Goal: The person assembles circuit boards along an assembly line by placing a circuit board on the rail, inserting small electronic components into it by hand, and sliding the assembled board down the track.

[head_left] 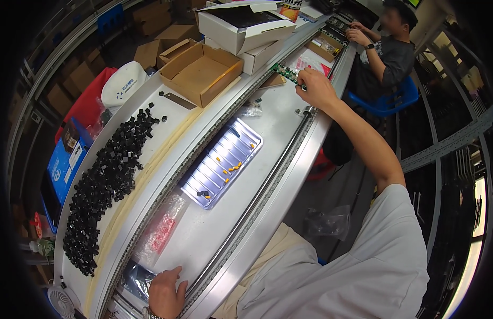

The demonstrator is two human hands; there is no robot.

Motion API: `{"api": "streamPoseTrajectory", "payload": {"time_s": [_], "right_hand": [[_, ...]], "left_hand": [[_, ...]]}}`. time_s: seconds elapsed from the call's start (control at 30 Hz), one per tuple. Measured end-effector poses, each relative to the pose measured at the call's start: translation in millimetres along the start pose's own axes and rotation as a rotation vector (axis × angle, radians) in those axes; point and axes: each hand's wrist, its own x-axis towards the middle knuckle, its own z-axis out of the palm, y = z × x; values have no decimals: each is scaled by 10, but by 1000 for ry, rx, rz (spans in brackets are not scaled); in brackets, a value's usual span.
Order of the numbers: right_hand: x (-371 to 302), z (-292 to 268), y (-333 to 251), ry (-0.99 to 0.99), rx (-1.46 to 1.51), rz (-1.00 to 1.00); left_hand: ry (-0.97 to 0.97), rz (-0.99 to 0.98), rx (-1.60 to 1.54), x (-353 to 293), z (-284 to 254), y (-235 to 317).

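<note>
My right hand (315, 89) reaches far up the bench, its fingers closed on the near end of a narrow green circuit board (287, 73). The fingertips partly hide that end. Low in the picture, my left hand (166, 293) holds nothing, with thumb and fingers apart above the bench, beside a shiny grey bag (137, 280). Between the hands lies a silvery ribbed tray (204, 183) with several small orange parts (233, 168) and a few dark pieces (203, 194). A see-through bag of red parts (162, 232) lies between the tray and my left hand.
A large heap of small black parts (110, 170) covers the left shelf. Beyond it stand an open cardboard box (201, 72) and white boxes (241, 29). A metal rail (251, 204) runs along the near edge. At the far right, a co-worker (387, 50) sits working.
</note>
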Motion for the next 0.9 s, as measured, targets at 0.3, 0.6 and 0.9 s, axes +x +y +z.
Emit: {"api": "streamPoseTrajectory", "payload": {"time_s": [0.3, 0.6, 0.9], "right_hand": [[67, 58, 328, 0, -51, 57], [122, 21, 323, 8, -33, 88], [142, 36, 398, -19, -55, 132]], "left_hand": [[-12, 17, 20, -13, 64, -75], [-113, 62, -87, -5, 185, -473], [-302, -63, -40, 58, 61, -354]]}}
